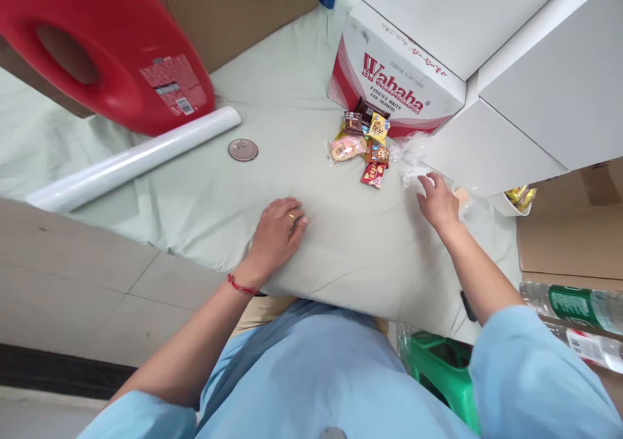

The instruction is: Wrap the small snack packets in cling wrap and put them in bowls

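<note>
My left hand (280, 237) rests palm down on the pale green cloth (360, 244), fingers lying loosely on it with nothing held. My right hand (438, 202) hovers at the crumpled clear plastic (413, 174), its thumb and fingers apart; whether the fingertips touch the plastic I cannot tell. Left of the plastic lies a small pile of wrapped snacks: a pink-wrapped biscuit (347, 147), a yellow cookie packet (378, 128), a dark brown cocoa packet (353, 122) and a red packet (374, 174). Another clear wrapper (462, 199) lies beyond my right wrist.
A Wahaha water carton (396, 79) stands behind the snacks, beside white boxes (549, 69). To the left are a red jug (121, 56), a white roll (141, 160) and a round metallic disc (243, 150). A white bowl (506, 204) holds gold-wrapped pieces; a green stool (445, 377) stands below.
</note>
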